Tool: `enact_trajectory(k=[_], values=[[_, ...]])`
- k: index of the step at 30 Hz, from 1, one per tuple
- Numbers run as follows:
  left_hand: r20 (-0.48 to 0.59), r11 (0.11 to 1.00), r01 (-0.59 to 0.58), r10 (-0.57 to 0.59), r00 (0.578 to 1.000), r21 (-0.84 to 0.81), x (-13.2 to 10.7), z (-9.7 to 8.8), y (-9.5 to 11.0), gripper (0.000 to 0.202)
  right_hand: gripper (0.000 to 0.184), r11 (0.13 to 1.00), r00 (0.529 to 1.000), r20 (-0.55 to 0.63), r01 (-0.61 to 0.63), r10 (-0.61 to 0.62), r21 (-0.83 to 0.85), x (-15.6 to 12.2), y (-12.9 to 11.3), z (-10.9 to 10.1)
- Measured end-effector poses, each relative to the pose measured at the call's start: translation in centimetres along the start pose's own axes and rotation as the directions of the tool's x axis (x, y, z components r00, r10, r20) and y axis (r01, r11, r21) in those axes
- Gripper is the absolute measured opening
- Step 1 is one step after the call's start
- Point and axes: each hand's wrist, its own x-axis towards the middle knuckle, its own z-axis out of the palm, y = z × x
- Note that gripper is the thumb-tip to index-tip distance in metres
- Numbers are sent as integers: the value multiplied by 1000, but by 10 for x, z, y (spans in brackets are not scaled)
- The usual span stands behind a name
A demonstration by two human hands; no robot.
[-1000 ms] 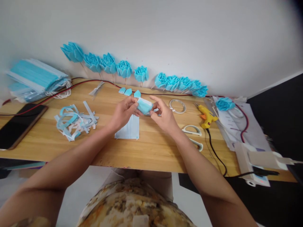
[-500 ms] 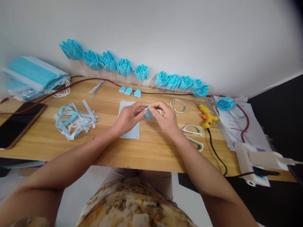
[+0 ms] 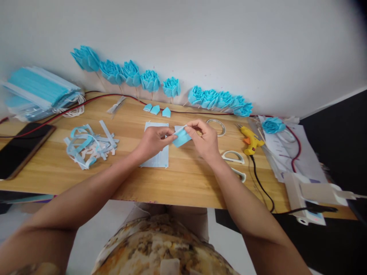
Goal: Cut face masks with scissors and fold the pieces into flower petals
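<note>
Between my two hands is a small blue piece of mask fabric [image 3: 182, 139], tilted, with a pale upper edge. My left hand [image 3: 156, 140] pinches its left side between thumb and fingertips. At its upper right, my right hand [image 3: 203, 138] grips the edge with thumb and forefinger. Partly under my left hand lies a flat light-blue face mask [image 3: 159, 157] on the wooden table [image 3: 189, 179]. Just beyond, three small blue pieces with pointed tops [image 3: 155, 110] lie in a row. White-handled scissors [image 3: 233, 157] are beside my right wrist, their blades hidden.
Blue fabric flowers [image 3: 150, 81] on sticks lean along the wall. A yellow glue gun [image 3: 250, 140], a tape roll [image 3: 220, 124] and a power strip [image 3: 296, 194] are at right. Cut strips [image 3: 90, 147], a phone [image 3: 24, 149] and stacked masks [image 3: 40, 89] lie at left.
My hands have drawn slightly apart, and the right hand has shifted a little rightward. The blue piece, mostly covered by fingers before, now shows as a broader flat face.
</note>
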Motion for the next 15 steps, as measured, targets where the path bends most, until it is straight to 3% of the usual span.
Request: enact_trajectory(k=[10, 15], values=[[25, 996, -34, 32, 999, 82, 0, -1, -1, 20, 12, 997, 999, 16, 52, -52, -61, 0, -2, 0], [8, 964, -214, 216, 976, 154, 5, -7, -1, 16, 14, 968, 982, 74, 185, -174, -171, -2, -4, 1]])
